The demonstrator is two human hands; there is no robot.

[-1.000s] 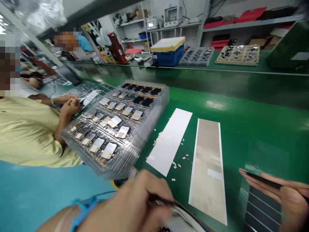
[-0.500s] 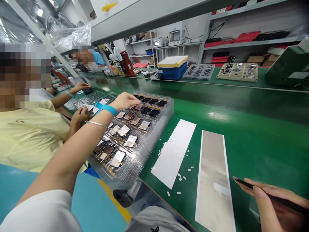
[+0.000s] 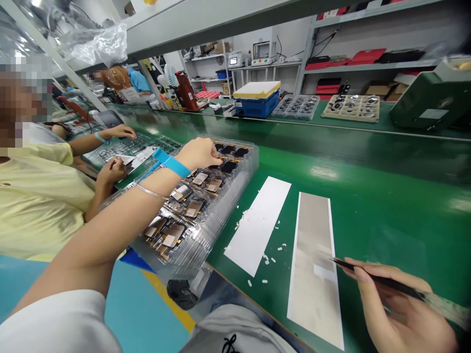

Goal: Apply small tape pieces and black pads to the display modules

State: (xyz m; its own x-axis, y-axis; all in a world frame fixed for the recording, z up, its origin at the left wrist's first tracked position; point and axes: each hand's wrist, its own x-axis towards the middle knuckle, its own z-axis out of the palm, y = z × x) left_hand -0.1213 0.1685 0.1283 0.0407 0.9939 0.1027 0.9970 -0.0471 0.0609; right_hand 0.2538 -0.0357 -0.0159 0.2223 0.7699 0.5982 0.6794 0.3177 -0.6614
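Note:
My left hand (image 3: 200,153), with a blue wristband, is over a clear plastic tray (image 3: 221,215). Its fingers are curled down in a pinch among small electronic modules (image 3: 178,233) with silver and black faces; what they hold, if anything, is hidden. Black tweezers (image 3: 390,283) are in my right hand (image 3: 401,309). Their tips are over the right edge of a silver-beige sheet with white borders (image 3: 312,225), near a pale rectangle on it. A white paper strip (image 3: 259,223) lies between that sheet and the tray. Small white tabs (image 3: 273,260) are scattered around the strip.
A co-worker in a yellow shirt (image 3: 47,196) sits at my left, hands above circuit boards (image 3: 140,142). Along the back stand a blue box (image 3: 257,105), a clear compartment tray (image 3: 296,107) and a beige compartment tray (image 3: 351,109). A metal beam (image 3: 221,29) crosses above.
My right hand has moved the tweezers left and up, so their tips are now over the silver-beige sheet's edge. My left hand has shifted slightly over the tray, fingers more curled. The view has shifted a little.

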